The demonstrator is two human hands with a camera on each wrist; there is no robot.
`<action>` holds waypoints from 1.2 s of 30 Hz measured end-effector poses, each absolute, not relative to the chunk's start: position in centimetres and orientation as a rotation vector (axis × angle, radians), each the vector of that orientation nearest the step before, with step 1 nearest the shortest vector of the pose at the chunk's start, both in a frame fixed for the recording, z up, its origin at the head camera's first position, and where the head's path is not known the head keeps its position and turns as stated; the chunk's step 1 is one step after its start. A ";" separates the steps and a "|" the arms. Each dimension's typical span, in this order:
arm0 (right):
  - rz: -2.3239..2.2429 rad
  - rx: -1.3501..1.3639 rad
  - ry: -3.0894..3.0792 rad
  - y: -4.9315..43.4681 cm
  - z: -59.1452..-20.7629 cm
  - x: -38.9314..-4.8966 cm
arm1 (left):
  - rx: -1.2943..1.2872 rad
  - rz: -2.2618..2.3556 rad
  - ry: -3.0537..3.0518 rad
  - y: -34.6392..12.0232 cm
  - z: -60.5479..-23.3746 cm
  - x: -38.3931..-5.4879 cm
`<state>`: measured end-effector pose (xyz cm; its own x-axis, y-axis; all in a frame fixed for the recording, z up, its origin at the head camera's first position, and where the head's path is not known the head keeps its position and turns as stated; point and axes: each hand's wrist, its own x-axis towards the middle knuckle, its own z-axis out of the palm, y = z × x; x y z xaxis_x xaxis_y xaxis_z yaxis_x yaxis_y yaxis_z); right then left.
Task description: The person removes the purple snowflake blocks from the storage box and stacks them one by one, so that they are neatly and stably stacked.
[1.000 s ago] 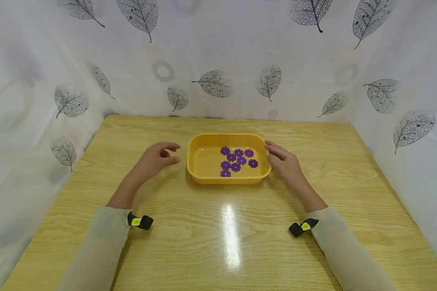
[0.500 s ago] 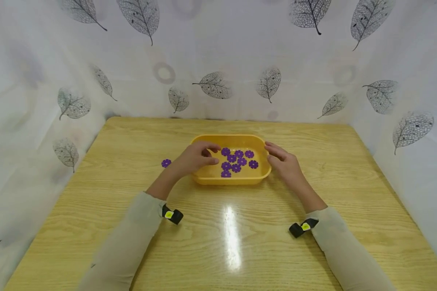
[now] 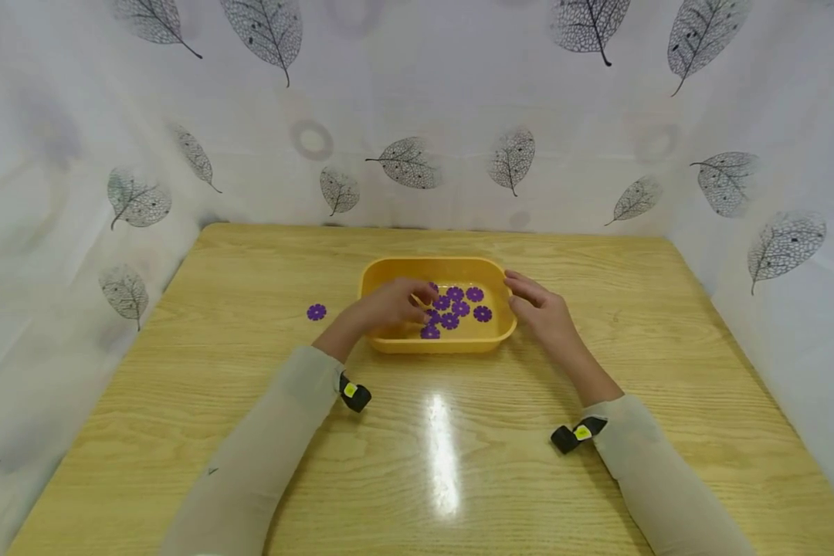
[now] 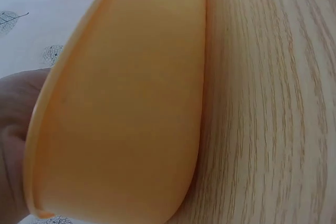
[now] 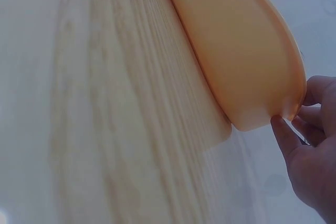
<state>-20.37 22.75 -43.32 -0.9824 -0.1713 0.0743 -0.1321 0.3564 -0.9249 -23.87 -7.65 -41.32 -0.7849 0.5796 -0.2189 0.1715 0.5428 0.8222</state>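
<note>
A yellow plastic tray (image 3: 431,347) stands on the table with several purple flower-shaped discs (image 3: 461,309) in its middle and right part. My left hand (image 3: 392,303) reaches over the tray's left side; thumb and fingers are apart above the leftmost discs, and no held disc shows. In the left wrist view the tray wall (image 4: 121,108) hides most of that hand. My right hand (image 3: 545,313) touches the tray's right end, thumb on the outer wall and fingers at the rim in the right wrist view. One purple disc (image 3: 316,311) lies on the table left of the tray.
The wooden table (image 3: 528,479) reaches back to a white curtain (image 3: 431,93) with leaf prints, which also hangs along both sides. Each sleeve carries a small black wrist camera, a left one (image 3: 355,394) and a right one (image 3: 573,437).
My left hand has moved right, from beside the tray to over the discs inside it. The single disc on the table came into view behind it. My right hand has stayed at the rim.
</note>
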 end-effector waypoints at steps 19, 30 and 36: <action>-1.746 -0.319 2.553 22.9 -43.5 -20.5 | 0.548 0.921 2.433 -6.5 -41.9 -24.5; -1.734 -0.306 2.563 22.8 -43.4 -20.4 | 0.557 0.914 2.439 -6.4 -42.0 -24.5; -1.738 -0.290 2.552 22.7 -43.4 -20.4 | 0.579 0.917 2.458 -6.3 -42.1 -24.5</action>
<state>-20.44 22.65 -43.40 -0.9817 -0.1766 0.0715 -0.1311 0.3543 -0.9259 -24.49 -6.35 -42.12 -0.8101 0.5242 -0.2626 0.2240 0.6907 0.6876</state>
